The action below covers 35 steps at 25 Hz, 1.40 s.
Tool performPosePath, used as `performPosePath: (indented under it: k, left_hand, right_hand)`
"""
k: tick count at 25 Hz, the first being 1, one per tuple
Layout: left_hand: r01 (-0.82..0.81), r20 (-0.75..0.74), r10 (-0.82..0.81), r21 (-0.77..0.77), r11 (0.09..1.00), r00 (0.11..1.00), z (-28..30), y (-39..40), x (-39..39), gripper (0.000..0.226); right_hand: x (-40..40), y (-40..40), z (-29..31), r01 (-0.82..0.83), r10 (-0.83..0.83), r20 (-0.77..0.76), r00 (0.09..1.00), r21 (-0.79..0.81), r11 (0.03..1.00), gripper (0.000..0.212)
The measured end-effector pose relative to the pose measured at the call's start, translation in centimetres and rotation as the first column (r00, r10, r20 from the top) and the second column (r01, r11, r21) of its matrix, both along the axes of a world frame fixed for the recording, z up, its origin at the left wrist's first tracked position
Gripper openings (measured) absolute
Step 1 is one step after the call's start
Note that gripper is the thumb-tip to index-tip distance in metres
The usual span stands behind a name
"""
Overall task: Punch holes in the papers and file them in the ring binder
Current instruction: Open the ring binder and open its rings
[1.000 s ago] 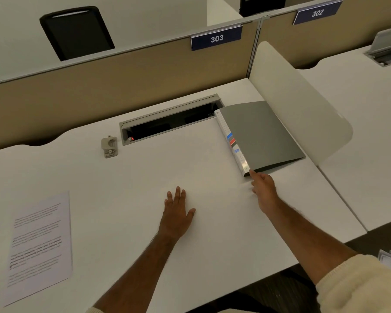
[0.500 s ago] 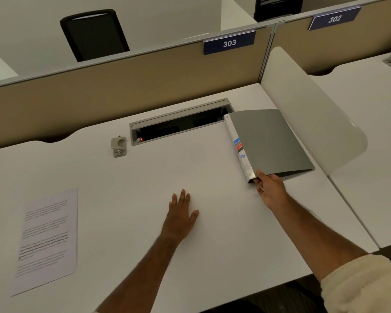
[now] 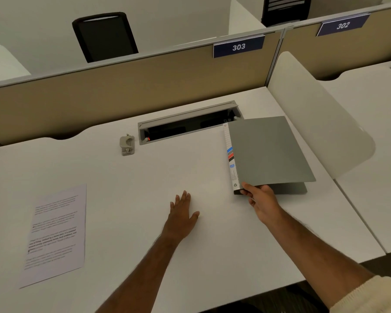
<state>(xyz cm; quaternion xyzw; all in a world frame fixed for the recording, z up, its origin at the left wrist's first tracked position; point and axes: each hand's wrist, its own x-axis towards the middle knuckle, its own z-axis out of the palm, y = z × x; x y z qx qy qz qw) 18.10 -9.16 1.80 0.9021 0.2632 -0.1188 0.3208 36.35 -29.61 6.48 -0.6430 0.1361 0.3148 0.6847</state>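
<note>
The biggest risk sits with the largest thing you are handling: the grey ring binder (image 3: 266, 152) lies at the far right of the white desk (image 3: 145, 177), just beside the curved side divider (image 3: 314, 123) and with its far corner over the edge of the cable tray (image 3: 187, 123), so if you swing the cover wide it may knock the divider, and if you drag it by one corner it could skew or catch on the tray's lip. Your right hand (image 3: 261, 199) pinches the binder's near corner by the spine, fingers curled on it, and the top cover looks slightly raised at that end; a grip that narrow could let the cover slip and snap down. The binder itself is plain grey with a white spine label carrying blue, red and black marks; its rings are hidden, so you cannot yet tell whether they are open. The printed papers (image 3: 54, 233) lie well apart at the near left, unpunched as far as can be seen, and may slide or fan if grabbed carelessly. Your left hand (image 3: 182, 213) rests flat on the desk, fingers straight, holding nothing. Smallest, the hole punch (image 3: 127, 145) stands near the tray's left end, easy to nudge.
</note>
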Motion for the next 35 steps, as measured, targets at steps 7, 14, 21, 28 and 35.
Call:
performPosePath:
  k: [7,14,21,28,35]
  left_hand:
    - [-0.08,0.029,0.082,-0.06,0.995,0.996,0.6,1.6,-2.2,0.071]
    - [-0.127,0.05,0.131,-0.078,0.989,0.99,1.3,3.1,-4.6,0.07]
    - [-0.194,0.043,0.199,-0.092,0.977,0.979,2.5,5.0,-7.1,0.069]
    - [-0.368,0.013,0.378,-0.209,0.906,0.926,4.7,7.0,-9.0,0.073]
    - [-0.45,0.192,0.559,-0.414,0.791,0.806,9.7,9.5,-10.0,0.062]
  right_hand:
    - [-4.6,2.6,1.3,-0.145,0.161,0.179,0.971,-0.099,0.985,0.029]
    - [-8.4,5.1,2.0,-0.336,0.452,0.311,0.836,-0.362,0.87,0.018]
    - [-11.6,7.2,1.3,-0.426,0.756,0.373,0.537,-0.654,0.625,0.025]
    - [-14.6,9.2,1.4,-0.331,0.895,0.427,0.13,-0.832,0.445,0.027]
    - [-17.4,11.5,1.2,-0.341,0.902,0.425,-0.074,-0.861,0.377,0.021]
